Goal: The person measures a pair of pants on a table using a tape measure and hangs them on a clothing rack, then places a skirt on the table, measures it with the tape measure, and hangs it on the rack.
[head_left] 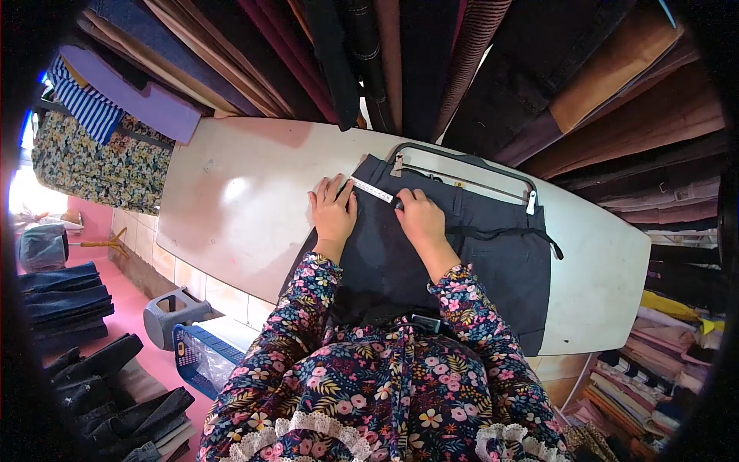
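Observation:
A dark grey garment with a waistband and a black tie strap lies flat in front of me; whether it is trousers or a skirt I cannot tell. Across its top left part runs the white strip of a tape measure. My left hand rests on the garment's left edge, fingers spread, with the fingertips at the strip's left end. At the other end, the fingers of my right hand are closed around the tape measure's dark end. A clip hanger lies at the waistband.
The garment lies on a white board-like table. Dark and brown clothes hang along the far side. Folded clothes lie at left, near a grey stool and a blue basket. Fabric stacks stand at lower right.

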Demonstrator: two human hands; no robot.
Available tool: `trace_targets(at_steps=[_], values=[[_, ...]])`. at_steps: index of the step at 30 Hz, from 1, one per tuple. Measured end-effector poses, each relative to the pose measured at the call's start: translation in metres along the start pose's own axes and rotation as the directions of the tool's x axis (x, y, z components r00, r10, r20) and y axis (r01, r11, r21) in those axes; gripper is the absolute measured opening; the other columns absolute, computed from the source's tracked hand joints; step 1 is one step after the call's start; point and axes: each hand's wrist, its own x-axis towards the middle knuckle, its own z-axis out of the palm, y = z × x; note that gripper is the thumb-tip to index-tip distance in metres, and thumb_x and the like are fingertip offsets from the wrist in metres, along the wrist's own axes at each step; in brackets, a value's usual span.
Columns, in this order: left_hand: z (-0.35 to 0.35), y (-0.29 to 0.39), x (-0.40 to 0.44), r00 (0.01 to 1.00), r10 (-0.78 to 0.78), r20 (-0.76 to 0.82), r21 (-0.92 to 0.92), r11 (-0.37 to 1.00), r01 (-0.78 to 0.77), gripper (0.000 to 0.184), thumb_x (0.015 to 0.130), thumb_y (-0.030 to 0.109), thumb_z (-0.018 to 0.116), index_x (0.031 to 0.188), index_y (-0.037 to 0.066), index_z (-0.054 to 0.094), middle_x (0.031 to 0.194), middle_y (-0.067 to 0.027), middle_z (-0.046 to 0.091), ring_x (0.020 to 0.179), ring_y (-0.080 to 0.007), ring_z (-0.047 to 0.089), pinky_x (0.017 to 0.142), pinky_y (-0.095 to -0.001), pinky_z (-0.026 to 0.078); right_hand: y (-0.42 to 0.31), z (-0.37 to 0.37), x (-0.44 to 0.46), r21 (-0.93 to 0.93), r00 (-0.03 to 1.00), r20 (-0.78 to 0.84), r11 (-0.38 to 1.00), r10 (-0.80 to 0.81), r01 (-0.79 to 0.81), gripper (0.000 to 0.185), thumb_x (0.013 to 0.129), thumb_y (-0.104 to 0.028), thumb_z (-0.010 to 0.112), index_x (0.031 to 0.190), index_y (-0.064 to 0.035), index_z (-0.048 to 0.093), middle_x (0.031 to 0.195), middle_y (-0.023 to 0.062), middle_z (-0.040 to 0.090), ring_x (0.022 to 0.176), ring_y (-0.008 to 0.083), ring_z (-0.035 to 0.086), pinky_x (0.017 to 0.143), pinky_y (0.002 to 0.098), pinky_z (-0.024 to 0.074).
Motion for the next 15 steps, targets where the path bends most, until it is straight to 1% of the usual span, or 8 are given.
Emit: trace_targets(at_steps=[2,3,5,6,12,15], values=[[0.001,0.0,-0.001,1.0,-0.001,-0.007,-0.016,1.0,0.001,0.026,0.084,0.021,0.06,0.109,0.018,0.068,0.124,-0.0024,0.058,0.12,-0.0298,0.047,0.098,-0.0568,0.036,0.005,-0.006,-0.005,-0.002,0.998,0.023,0.999,0.053,-0.053,0.026,0.073,-0.017,0.073,0.092,-0.0098,0.058,0.088,0.011,0.061,0.078,0.0314,0.065,0.063,0.0397,0.055],[0.002,-0.001,-0.001,1.0,-0.002,-0.006,-0.018,1.0,0.001,0.026,0.084,0.021,0.06,0.109,0.018,0.068,0.124,-0.0024,0.058,0.12,-0.0298,0.047,0.098,-0.0568,0.036,0.009,-0.008,-0.008,-0.004,0.998,0.024,0.999,0.054,-0.054,0.026,0.073,-0.017,0.073,0.092,-0.0098,0.058,0.088,0.011,0.061,0.078,0.0314,0.065,0.063,0.0397,0.055],[0.003,-0.002,-0.002,1.0,-0.005,-0.002,-0.028,1.0,0.004,0.027,0.084,0.023,0.06,0.109,0.018,0.067,0.125,-0.0011,0.055,0.122,-0.0287,0.044,0.1,-0.0575,0.033,0.017,-0.013,-0.014,-0.007,0.996,0.033,0.997,0.082,-0.082,0.026,0.073,-0.016,0.073,0.095,-0.0111,0.06,0.09,0.0108,0.061,0.078,0.0315,0.065,0.065,0.0402,0.0545],[0.003,-0.002,-0.002,1.0,-0.004,-0.001,-0.03,1.0,0.004,0.027,0.084,0.023,0.06,0.109,0.018,0.067,0.125,-0.0011,0.055,0.122,-0.0287,0.044,0.1,-0.0575,0.033,0.02,-0.015,-0.017,-0.009,0.995,0.029,0.995,0.099,-0.099,0.026,0.073,-0.017,0.073,0.096,-0.0118,0.062,0.09,0.0106,0.061,0.078,0.031,0.065,0.066,0.0399,0.0542],[0.003,-0.001,-0.001,1.0,0.002,-0.006,-0.018,1.0,-0.002,0.027,0.084,0.023,0.06,0.109,0.018,0.068,0.124,-0.0012,0.056,0.122,-0.028,0.045,0.099,-0.0573,0.034,0.035,-0.031,-0.034,-0.01,0.987,0.007,0.987,0.162,-0.162,0.026,0.072,-0.016,0.074,0.096,-0.0134,0.065,0.088,0.0095,0.061,0.077,0.0301,0.065,0.065,0.0391,0.0541],[0.002,0.0,-0.001,1.0,-0.007,0.014,-0.008,1.0,0.007,0.027,0.085,0.021,0.058,0.11,0.019,0.068,0.125,-0.0016,0.057,0.121,-0.0295,0.046,0.1,-0.0574,0.035,0.042,-0.04,-0.043,-0.019,0.982,-0.009,0.982,0.188,-0.188,0.027,0.071,-0.015,0.074,0.096,-0.0138,0.065,0.088,0.0093,0.061,0.078,0.03,0.065,0.065,0.0389,0.0539]])
